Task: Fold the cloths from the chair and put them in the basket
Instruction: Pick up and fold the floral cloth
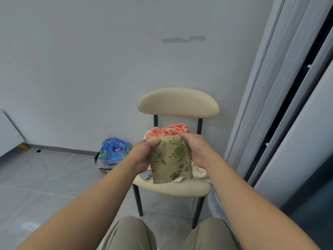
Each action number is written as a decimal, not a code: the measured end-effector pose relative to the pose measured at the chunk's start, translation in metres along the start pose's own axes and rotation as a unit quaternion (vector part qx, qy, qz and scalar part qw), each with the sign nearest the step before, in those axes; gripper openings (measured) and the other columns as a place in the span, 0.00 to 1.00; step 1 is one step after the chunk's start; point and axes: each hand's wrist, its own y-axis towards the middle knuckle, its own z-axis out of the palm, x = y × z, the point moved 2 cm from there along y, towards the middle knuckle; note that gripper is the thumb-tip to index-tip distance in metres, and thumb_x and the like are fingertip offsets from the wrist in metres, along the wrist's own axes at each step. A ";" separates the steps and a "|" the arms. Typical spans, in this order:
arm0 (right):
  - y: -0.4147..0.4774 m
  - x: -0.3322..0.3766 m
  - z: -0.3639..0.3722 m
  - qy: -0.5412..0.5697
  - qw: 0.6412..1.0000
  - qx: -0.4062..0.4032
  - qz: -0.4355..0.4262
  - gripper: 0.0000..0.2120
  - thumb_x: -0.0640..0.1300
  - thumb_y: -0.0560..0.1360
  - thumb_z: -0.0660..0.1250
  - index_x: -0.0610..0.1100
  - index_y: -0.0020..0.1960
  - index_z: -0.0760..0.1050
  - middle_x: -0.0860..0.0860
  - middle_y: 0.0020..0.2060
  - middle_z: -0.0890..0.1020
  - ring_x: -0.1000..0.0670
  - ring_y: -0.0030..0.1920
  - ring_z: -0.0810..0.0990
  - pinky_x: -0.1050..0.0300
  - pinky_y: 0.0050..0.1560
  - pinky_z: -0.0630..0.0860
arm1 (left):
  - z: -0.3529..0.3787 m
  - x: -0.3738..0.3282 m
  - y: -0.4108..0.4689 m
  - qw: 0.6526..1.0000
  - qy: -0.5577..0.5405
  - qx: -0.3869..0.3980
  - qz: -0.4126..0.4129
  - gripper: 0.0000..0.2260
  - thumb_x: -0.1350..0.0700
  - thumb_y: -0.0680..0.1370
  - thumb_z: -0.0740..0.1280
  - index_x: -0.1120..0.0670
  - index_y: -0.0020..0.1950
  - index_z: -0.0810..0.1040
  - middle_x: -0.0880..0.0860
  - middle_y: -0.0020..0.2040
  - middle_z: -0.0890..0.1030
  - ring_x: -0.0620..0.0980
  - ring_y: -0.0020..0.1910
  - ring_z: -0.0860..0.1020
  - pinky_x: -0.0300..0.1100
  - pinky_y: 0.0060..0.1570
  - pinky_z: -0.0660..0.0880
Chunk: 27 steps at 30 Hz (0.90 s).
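seen from the head camera, a person is holding an olive floral cloth up in front of a cream chair, both bare arms reaching forward. the left hand is gripping the cloth's upper left corner, thumb lying across the near face and fingers curled behind it; the right hand is clamping the upper right corner in the same way. the two hands are sitting apart, with the cloth's top edge stretched between them, and the fabric is hanging down from them, its frayed lower edge dangling over the front of the seat; whether it is touching the seat cannot be told. behind it, a coral cloth is lying bunched at the back of the seat, beneath the padded backrest. a cream cloth is spilling over the seat's right side, and a scrap of pale blue cloth is peeking out below the left wrist. on the grey tiled floor to the left of the chair, a blue printed plastic pack is sitting near the white wall. grey sliding door frames are running up the right side. the person's knees, in khaki trousers, are showing at the bottom edge.
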 end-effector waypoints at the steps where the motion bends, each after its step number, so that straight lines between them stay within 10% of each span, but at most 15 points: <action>1: 0.001 -0.001 -0.001 0.011 1.000 -0.014 -0.011 0.13 0.48 0.80 0.69 0.45 0.63 0.81 0.44 0.50 0.87 0.45 0.51 0.87 0.54 0.43 0.82 | -0.003 -0.001 0.004 0.999 -0.004 -0.022 0.027 0.25 0.60 0.80 0.70 0.55 0.76 0.70 0.57 0.64 0.82 0.55 0.54 0.84 0.47 0.47 0.81; 4: 0.000 -0.003 -0.003 0.019 0.998 -0.053 -0.026 0.07 0.42 0.80 0.69 0.41 0.57 0.82 0.42 0.52 0.87 0.42 0.53 0.86 0.48 0.49 0.83 | -0.010 -0.006 0.007 0.996 0.010 -0.048 0.070 0.34 0.61 0.78 0.73 0.46 0.81 0.63 0.56 0.69 0.76 0.55 0.56 0.84 0.47 0.47 0.83; 7: 0.000 -0.003 -0.005 -0.018 0.994 -0.089 -0.060 0.04 0.40 0.80 0.70 0.43 0.53 0.76 0.43 0.54 0.83 0.42 0.55 0.84 0.42 0.54 0.82 | -0.010 -0.012 0.006 0.991 0.075 -0.048 0.098 0.19 0.59 0.78 0.73 0.50 0.69 0.80 0.58 0.58 0.85 0.55 0.53 0.86 0.48 0.53 0.83; 14: -0.008 0.010 -0.005 -0.099 0.977 -0.060 -0.181 0.11 0.37 0.81 0.67 0.50 0.48 0.84 0.49 0.53 0.85 0.51 0.51 0.84 0.61 0.44 0.79 | -0.011 -0.027 -0.004 0.984 0.130 -0.058 0.109 0.12 0.62 0.74 0.76 0.54 0.57 0.85 0.57 0.52 0.86 0.57 0.53 0.84 0.49 0.53 0.82; 27: -0.016 0.015 -0.003 -0.098 0.977 -0.058 -0.182 0.13 0.33 0.80 0.67 0.46 0.45 0.86 0.52 0.51 0.86 0.51 0.53 0.84 0.59 0.50 0.81 | -0.014 -0.033 -0.008 0.984 -0.131 -0.043 -0.116 0.18 0.66 0.77 0.68 0.64 0.68 0.72 0.61 0.63 0.80 0.58 0.55 0.84 0.52 0.57 0.80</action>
